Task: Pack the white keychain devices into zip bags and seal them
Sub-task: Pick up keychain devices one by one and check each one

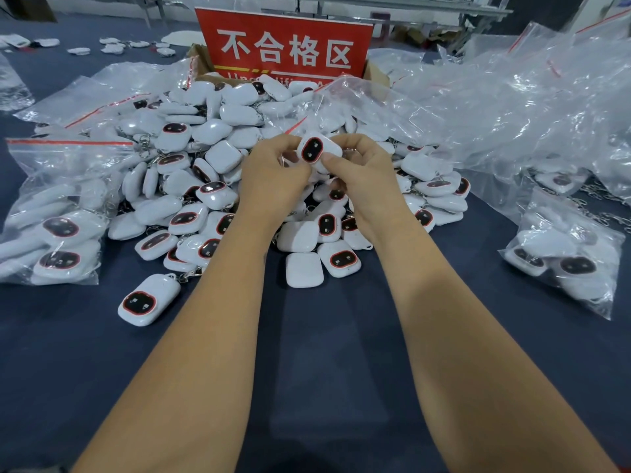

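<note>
Dark tabletop [307, 336]: two hands' fingers [327, 162] pinch one white keychain device [316, 152].

Both hands on one keychain device over the pile

Left hand [273, 172] and right hand [362, 169] pinch a white keychain device [317, 151] above the heap of loose devices [211, 186]; filled zip bags [54, 213] sit either side, red sign [285, 46] behind.
</note>
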A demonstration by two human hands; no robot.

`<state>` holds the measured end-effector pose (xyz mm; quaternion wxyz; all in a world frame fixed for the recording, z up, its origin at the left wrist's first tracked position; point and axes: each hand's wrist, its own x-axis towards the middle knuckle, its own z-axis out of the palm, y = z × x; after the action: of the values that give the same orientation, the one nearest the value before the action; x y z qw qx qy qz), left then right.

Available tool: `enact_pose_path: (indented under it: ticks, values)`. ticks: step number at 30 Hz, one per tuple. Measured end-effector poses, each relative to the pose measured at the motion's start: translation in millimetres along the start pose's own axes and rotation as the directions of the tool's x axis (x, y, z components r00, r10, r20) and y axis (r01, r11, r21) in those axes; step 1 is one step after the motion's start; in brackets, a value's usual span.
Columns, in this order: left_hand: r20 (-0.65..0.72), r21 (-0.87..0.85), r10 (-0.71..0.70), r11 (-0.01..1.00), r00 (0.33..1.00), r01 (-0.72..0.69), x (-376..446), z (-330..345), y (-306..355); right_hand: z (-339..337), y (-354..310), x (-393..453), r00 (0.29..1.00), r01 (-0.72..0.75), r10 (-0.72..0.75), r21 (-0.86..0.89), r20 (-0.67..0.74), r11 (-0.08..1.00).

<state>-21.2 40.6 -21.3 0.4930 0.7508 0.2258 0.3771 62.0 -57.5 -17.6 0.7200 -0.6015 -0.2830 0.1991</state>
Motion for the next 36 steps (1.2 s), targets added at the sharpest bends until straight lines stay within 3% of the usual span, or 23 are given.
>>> enact_pose_path:
  ticks: [9, 22, 36]
  values:
    - [-0.058, -0.100, -0.070, 0.993, 0.996, 0.064, 3, -2, 1, -1, 0, 2, 0.998, -0.050, 0.055, -0.121, 0.037, 0.991]
    - [0.034, -0.035, -0.050, 0.998, 0.998, 0.051, -2, 1, 5, 1, 9, 3, 1.000, -0.029, 0.030, -0.182, 0.006, 0.983]
    - [0.067, 0.015, -0.103, 0.995, 0.992, 0.102, -5, 2, 8, 3, 10, 6, 0.997, -0.073, 0.072, -0.100, -0.016, 0.992]
